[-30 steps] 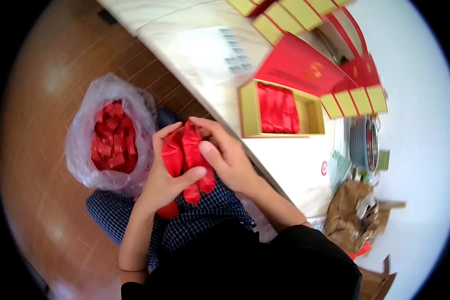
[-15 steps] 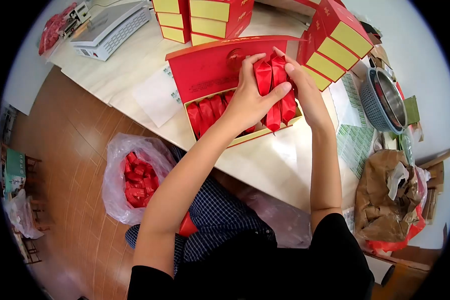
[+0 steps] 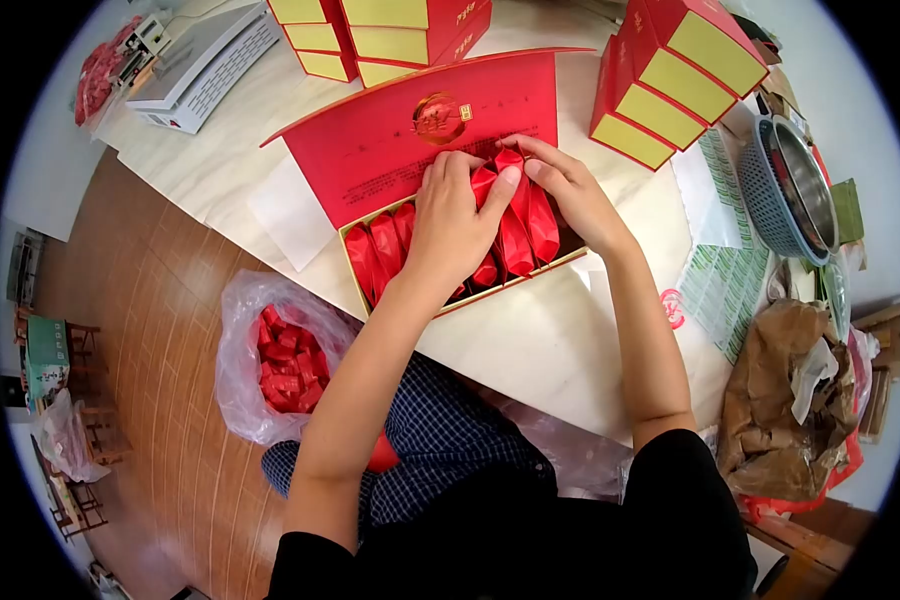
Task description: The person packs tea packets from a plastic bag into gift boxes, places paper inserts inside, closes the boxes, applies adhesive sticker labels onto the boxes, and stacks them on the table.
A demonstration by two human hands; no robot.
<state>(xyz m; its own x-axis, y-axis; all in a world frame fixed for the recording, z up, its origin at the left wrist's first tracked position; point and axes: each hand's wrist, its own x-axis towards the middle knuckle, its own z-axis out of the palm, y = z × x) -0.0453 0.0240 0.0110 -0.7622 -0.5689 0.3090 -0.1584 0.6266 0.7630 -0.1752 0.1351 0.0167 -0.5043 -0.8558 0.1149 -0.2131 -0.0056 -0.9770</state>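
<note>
An open red gift box [image 3: 400,150] with a yellow rim stands on the table, its lid raised at the back. Standing in its left part is a row of shiny red foil packets [image 3: 368,262]. My left hand [image 3: 450,225] is over the middle of the box, thumb pressed against upright red packets [image 3: 526,225] in the right part. On their other side, my right hand [image 3: 582,200] closes its fingers and thumb around them. Both hands hold these packets between them, with the lower ends inside the box. My left fingers partly hide the middle of the row.
Stacked red-and-yellow boxes stand at the back [image 3: 390,40] and back right [image 3: 675,85]. A scale-like grey device [image 3: 205,65] is at far left. Below the table edge, a plastic bag [image 3: 240,360] holds more red packets. A blue basket [image 3: 770,190] and brown paper bag [image 3: 770,400] are at right.
Both hands have lowered the red packets into the right part of the box. The box appears further left and its lid leans further back. The view has shifted slightly.
</note>
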